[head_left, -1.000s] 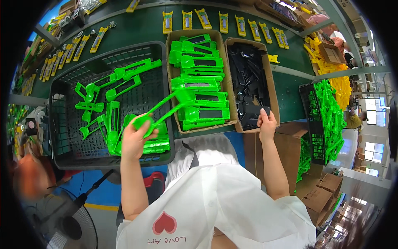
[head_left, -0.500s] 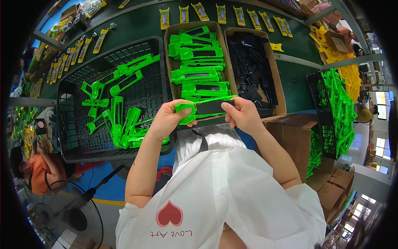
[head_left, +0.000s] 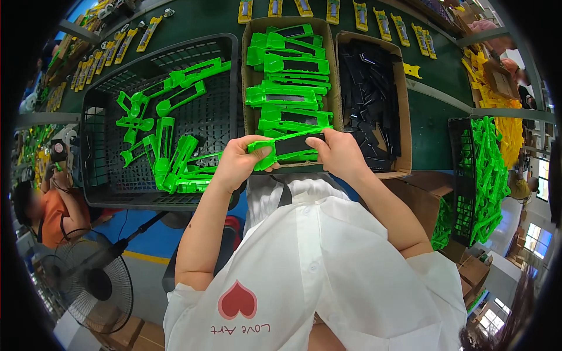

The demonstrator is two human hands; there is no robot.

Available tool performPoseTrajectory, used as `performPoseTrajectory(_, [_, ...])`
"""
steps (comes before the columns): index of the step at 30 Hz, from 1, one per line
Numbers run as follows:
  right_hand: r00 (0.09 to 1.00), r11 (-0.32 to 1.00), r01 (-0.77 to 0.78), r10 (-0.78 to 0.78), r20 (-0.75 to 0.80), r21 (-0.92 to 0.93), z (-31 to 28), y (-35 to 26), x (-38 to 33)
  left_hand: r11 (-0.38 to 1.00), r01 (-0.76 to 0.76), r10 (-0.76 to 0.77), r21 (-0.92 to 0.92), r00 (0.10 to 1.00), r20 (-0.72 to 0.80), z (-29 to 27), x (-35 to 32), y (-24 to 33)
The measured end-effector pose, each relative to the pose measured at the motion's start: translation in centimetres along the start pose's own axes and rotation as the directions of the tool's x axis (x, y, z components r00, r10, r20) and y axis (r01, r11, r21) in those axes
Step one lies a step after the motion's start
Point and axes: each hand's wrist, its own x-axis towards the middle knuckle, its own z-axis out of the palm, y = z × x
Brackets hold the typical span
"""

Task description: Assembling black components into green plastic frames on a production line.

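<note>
Between my hands is a green plastic casing [head_left: 264,159] with a rounded end and a long frame, a flat black panel [head_left: 290,144] lying in that frame. My left hand [head_left: 234,162] is closed round the rounded end, thumb on top. At the other end my right hand [head_left: 344,157] grips the frame, its thumb pressed on the black panel. The fingers below are partly hidden. Just beyond my hands, a cardboard box [head_left: 332,64] holds several similar green casings, some showing black panels inside. To its right, another cardboard box [head_left: 403,117] contains loose black panels.
On the left stands a black mesh crate [head_left: 158,204] with scattered green casings. A crate [head_left: 462,175] heaped with green parts is at the right. Yellow pieces [head_left: 383,26] line the far green table. A fan [head_left: 96,284] and a seated person [head_left: 52,213] are at lower left.
The view has shifted, so the table things sit slightly higher in the picture. The casing is tilted a little more, its right end raised. Both hands keep their hold.
</note>
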Motion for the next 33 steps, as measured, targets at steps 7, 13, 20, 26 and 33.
performPoseTrajectory(7, [0.99,0.997,0.072,-0.07,-0.121,0.012,-1.4,-1.3,-0.5,0.998,0.065,-0.066,-0.018,0.995,-0.08,0.5,0.8,0.4])
performPoseTrajectory(13, [0.984,0.992,0.066,-0.082,-0.157,-0.106,-1.4,-0.6,-1.3,0.994,0.093,-0.089,0.051,0.993,-0.076,1.1,1.3,0.1])
performPoseTrajectory(20, [0.996,0.992,-0.045,0.053,-0.067,0.117,0.1,1.5,0.1,0.995,0.092,-0.092,-0.028,0.996,-0.016,1.3,1.5,-0.2])
performPoseTrajectory(26, [0.933,0.932,-0.143,0.015,-0.359,-0.334,-1.1,0.4,-0.9,0.993,0.112,-0.114,0.044,0.993,0.039,0.8,1.6,-0.7])
performPoseTrajectory(33, [0.989,0.974,-0.085,0.107,-0.1,0.208,-0.8,3.0,-0.9,0.519,-0.163,0.155,0.839,0.983,0.095,2.6,1.4,1.1])
